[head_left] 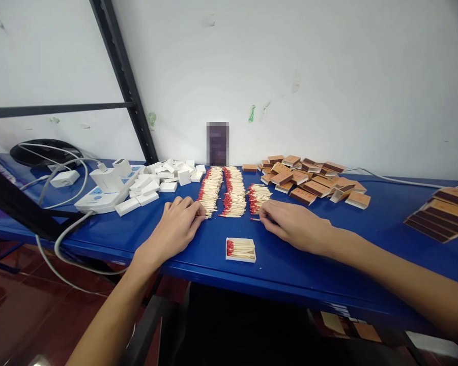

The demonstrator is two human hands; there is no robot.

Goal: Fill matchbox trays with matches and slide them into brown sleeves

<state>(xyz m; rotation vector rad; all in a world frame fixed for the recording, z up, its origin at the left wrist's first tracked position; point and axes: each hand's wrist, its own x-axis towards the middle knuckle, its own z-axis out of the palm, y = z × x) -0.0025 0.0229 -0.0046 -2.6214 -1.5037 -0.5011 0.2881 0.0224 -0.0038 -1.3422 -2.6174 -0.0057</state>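
Observation:
Red-headed matchsticks lie in three rows on the blue table: a left row (pixel 211 185), a middle row (pixel 234 193) and a shorter right row (pixel 260 197). At the near end of the left row, my left hand (pixel 179 222) is closed, its thumb and fingertips pinching at a matchstick mostly hidden by the fingers. My right hand (pixel 290 223) is closed at the near end of the right row, with a single matchstick (pixel 254 219) sticking out from its fingertips. Between the hands and closer to me, a white matchbox tray (pixel 241 260) lies partly filled with matchsticks.
White matchbox trays (pixel 168 187) are heaped at the left beside a power strip (pixel 107 199) with chargers and cables. Brown matchbox sleeves (pixel 316 188) pile up at the right, with a stack of matchboxes (pixel 445 213) farther right. A black metal frame (pixel 124 71) stands left.

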